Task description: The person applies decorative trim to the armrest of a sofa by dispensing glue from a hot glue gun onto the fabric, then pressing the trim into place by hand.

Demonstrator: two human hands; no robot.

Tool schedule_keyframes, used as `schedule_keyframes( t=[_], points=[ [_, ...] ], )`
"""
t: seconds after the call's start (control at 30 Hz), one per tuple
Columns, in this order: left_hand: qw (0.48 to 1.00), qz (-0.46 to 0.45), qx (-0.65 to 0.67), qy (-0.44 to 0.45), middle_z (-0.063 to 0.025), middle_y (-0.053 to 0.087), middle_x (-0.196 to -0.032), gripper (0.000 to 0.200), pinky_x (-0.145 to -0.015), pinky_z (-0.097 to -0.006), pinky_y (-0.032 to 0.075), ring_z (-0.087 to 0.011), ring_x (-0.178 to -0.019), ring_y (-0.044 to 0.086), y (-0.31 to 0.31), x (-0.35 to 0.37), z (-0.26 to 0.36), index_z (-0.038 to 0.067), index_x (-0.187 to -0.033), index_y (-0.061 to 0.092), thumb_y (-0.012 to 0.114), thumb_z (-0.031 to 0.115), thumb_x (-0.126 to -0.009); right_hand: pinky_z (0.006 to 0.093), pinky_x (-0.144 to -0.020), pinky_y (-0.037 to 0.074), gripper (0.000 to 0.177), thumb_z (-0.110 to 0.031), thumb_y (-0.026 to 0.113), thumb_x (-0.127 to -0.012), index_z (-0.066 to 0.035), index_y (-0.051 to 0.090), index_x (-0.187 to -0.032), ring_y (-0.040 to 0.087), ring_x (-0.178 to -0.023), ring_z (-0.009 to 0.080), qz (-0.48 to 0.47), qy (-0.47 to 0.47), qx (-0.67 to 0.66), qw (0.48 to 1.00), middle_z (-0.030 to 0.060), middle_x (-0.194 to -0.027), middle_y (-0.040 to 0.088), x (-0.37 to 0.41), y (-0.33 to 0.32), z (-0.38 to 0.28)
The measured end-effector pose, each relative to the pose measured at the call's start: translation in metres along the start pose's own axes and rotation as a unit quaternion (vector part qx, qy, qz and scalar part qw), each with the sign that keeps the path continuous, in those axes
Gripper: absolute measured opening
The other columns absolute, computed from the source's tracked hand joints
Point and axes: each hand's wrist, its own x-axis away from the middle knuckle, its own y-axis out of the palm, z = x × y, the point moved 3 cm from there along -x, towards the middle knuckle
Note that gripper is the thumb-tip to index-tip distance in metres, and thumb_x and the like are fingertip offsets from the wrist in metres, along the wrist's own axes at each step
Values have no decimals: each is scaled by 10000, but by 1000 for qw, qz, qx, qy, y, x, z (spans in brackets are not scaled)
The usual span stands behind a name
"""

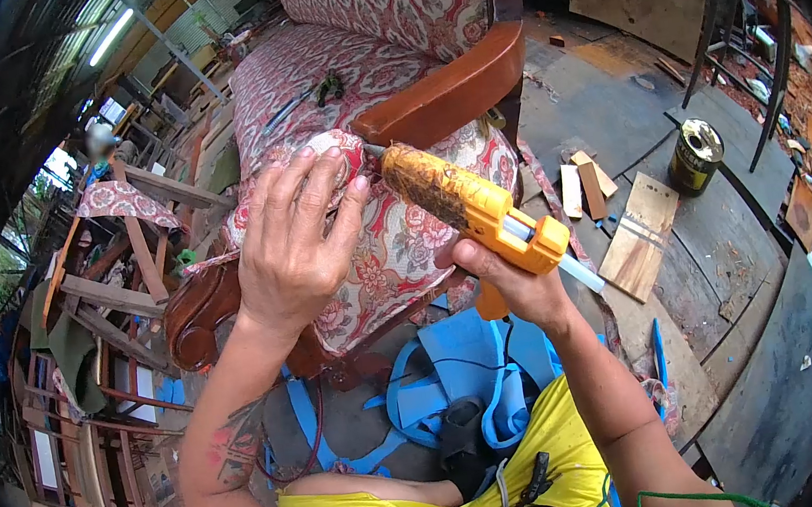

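My right hand is wrapped round the grip of a yellow hot glue gun, its dark surface smears showing. A whitish glue stick pokes out of the gun's rear end. The nozzle points left and touches or nearly touches the red-and-cream patterned fabric at the sofa arm. My left hand grips that fabric, fingers over its top and thumb on the near side; the back of the hand hides part of it. Beyond is the sofa with a brown wooden armrest.
A tool with a blue handle lies on the sofa seat. Blue foam offcuts and a cable are on the floor before me. Right are wood pieces and an open can. Wooden frames crowd the left.
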Motion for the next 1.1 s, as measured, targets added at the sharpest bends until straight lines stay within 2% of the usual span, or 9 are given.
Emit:
schedule_keyframes(
  t=[0.17,0.47,0.6,0.8,1.1],
  points=[
    [1000,2,-4,3,-172,708,-1322,329,-1063,-546,556,-387,-1247,664,1,1,-1,72,-1188,797,806,67,-859,321,-756,631,258,-268,729,-1072,-18,709,-1134,756,-830,161,7,22,-7,1000,81,-975,769,-1,4,-8],
    [1000,0,-1,1,-171,708,-1322,326,-1065,-548,557,-385,-1248,663,1,1,-1,74,-1178,805,811,70,-852,316,-704,636,210,-220,717,-1076,-19,700,-1133,755,-823,158,13,19,-1,1000,72,-929,762,-2,5,-10],
    [1000,-2,-2,1,-172,710,-1320,331,-1065,-550,557,-385,-1250,663,1,1,0,71,-1182,805,813,72,-851,319,-703,645,221,-230,727,-1069,-21,698,-1136,761,-809,160,24,8,8,1000,73,-914,761,-3,4,-15],
    [1000,2,-5,1,-172,709,-1333,333,-1070,-548,555,-386,-1251,663,2,2,-1,77,-1187,807,814,74,-854,324,-636,648,240,-246,740,-1059,-25,696,-1142,762,-733,165,26,13,-2,1000,75,-878,762,-5,0,-12],
    [1000,-4,-5,2,-174,708,-1337,347,-1070,-552,553,-390,-1257,660,1,2,-1,84,-1216,798,799,72,-869,312,-580,624,288,-310,732,-1045,-33,700,-1117,749,-666,171,25,46,-12,999,92,-815,752,-8,-3,-14]
  ],
)
